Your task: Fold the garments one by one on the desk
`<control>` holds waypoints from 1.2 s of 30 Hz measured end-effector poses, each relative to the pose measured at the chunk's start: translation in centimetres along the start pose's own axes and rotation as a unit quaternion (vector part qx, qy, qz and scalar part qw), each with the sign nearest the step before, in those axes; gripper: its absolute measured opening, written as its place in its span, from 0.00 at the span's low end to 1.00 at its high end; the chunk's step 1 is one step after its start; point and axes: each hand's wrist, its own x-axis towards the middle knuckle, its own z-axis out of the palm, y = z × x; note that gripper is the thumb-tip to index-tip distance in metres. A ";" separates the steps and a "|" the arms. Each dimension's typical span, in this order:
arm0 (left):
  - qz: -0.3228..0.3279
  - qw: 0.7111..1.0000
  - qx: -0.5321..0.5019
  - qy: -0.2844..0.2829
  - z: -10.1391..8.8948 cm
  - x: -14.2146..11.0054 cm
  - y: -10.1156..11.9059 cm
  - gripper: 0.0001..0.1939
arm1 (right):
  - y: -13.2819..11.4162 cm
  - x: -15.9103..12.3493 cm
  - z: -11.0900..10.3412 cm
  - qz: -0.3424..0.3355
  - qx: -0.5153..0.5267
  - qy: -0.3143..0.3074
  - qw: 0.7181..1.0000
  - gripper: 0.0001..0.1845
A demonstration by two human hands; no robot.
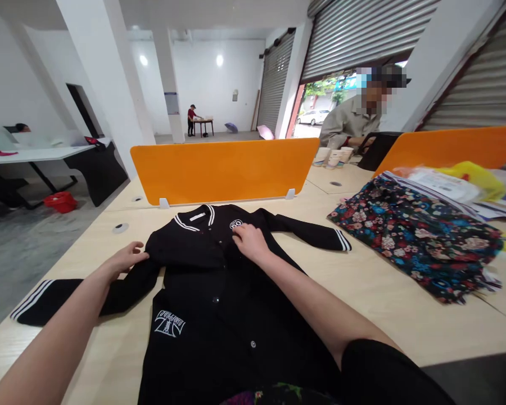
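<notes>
A black button-front jacket lies spread on the pale wooden table, its collar at the far side. White stripes edge its collar and cuffs, and white emblems mark the chest and lower front. My left hand is at the shoulder of the left-lying sleeve, thumb and fingers closed on the cloth there. On the upper chest, just below the round emblem, my right hand has its bent fingers gripping the front near the buttons. The sleeve on the left is bent under my left forearm; the other stretches out to the right.
An orange divider stands behind the jacket. Floral cloth lies on the right, with plastic bags behind it. Paper cups stand near a person across the table. A red bucket sits on the floor.
</notes>
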 end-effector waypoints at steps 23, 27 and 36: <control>0.080 0.901 0.382 0.192 8.2 9.2 10.7 0.31 | 8.5 3.3 5.0 0.193 -0.145 0.006 0.970 0.30; 0.178 0.873 0.417 0.181 8.0 3.6 12.6 0.28 | 9.2 4.6 4.9 0.183 -0.116 0.010 0.976 0.30; 0.284 0.890 0.355 0.039 15.3 -11.5 11.0 0.26 | 7.4 1.1 1.7 0.112 0.051 -0.037 0.992 0.31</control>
